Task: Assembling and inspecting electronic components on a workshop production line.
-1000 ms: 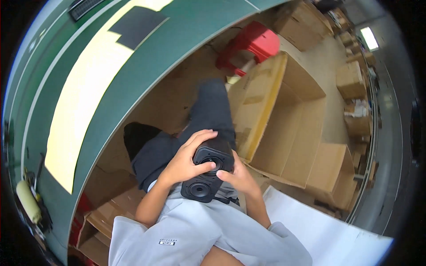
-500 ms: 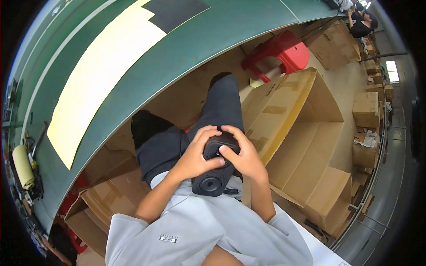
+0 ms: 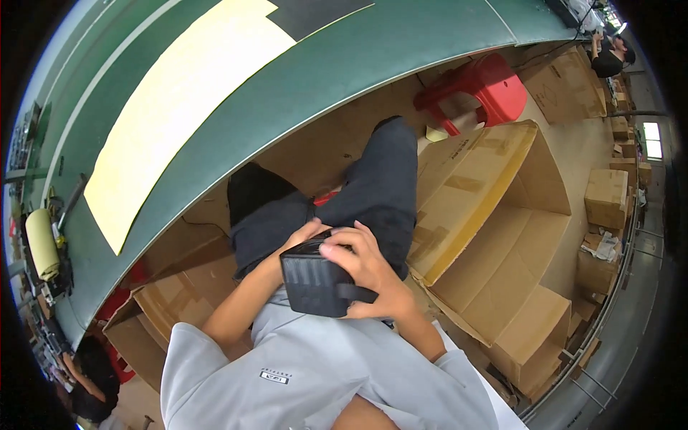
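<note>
A black boxy device that looks like a small speaker (image 3: pixel 312 287) is held between both hands, above my lap and close to my shirt. Its ribbed face is turned up, and a short black strap or tab sticks out at its right side. My left hand (image 3: pixel 299 238) grips the far left side, with most of its fingers hidden behind the casing. Bent over the top and right side, my right hand (image 3: pixel 374 276) holds it with the fingers on the upper edge and the thumb low by the strap.
A green table (image 3: pixel 236 132) curves across the front, carrying a yellow sheet (image 3: pixel 179 93), a dark sheet (image 3: pixel 315 16) and a yellow roll (image 3: pixel 43 244). An open cardboard box (image 3: pixel 494 251) stands at my right, another box (image 3: pixel 172 297) at my left. Beyond is a red stool (image 3: pixel 494 89).
The device has been turned over: its round speaker-like face was showing before, and now a ribbed side faces up. Both hands have shifted their hold on it. The view has swung slightly left.
</note>
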Available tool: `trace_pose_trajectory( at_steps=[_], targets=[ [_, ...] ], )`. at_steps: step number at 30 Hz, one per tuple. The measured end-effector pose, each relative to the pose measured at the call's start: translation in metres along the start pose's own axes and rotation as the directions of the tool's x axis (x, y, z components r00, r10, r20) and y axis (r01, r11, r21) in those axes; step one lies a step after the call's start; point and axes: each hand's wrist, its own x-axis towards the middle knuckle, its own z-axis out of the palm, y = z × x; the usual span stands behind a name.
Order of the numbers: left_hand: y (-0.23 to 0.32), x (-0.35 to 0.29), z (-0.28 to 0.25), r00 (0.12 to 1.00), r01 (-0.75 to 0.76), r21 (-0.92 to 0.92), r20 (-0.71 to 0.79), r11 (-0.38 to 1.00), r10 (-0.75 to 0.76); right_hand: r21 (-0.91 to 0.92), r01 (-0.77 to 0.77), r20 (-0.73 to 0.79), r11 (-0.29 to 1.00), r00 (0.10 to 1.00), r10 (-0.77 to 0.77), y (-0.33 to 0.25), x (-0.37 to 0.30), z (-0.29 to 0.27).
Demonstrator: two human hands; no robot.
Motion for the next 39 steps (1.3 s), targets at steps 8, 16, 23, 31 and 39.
trace_pose_trajectory(
  at_steps=[8, 16, 23, 31, 39],
  targets=[
    [0.008, -0.019, 0.051, 0.638, -0.546, 0.826, 0.298, 0.143, 0.71, 0.343, -0.503, -0.168, 0.793, 0.798, 0.579, 0.019, -0.004, -0.013],
    [0.021, -0.018, 0.07, 0.676, -0.504, 0.858, 0.32, 0.101, 0.663, 0.045, -0.456, -0.257, 0.889, 0.854, 0.452, 0.008, 0.013, -0.036],
    [0.019, -0.016, 0.069, 0.672, -0.461, 0.874, 0.234, 0.151, 0.703, 0.256, -0.189, -0.485, 0.948, 0.823, 0.295, 0.034, -0.008, -0.027],
    [0.007, -0.021, 0.069, 0.718, -0.545, 0.769, 0.221, 0.335, 0.661, 0.138, -0.069, -0.656, 0.988, 0.741, 0.144, 0.036, -0.02, 0.005],
    [0.008, -0.01, 0.066, 0.591, -0.645, 0.726, 0.275, 0.239, 0.758, 0.102, -0.171, -0.557, 0.98, 0.807, 0.199, 0.039, -0.026, -0.001]
  ],
)
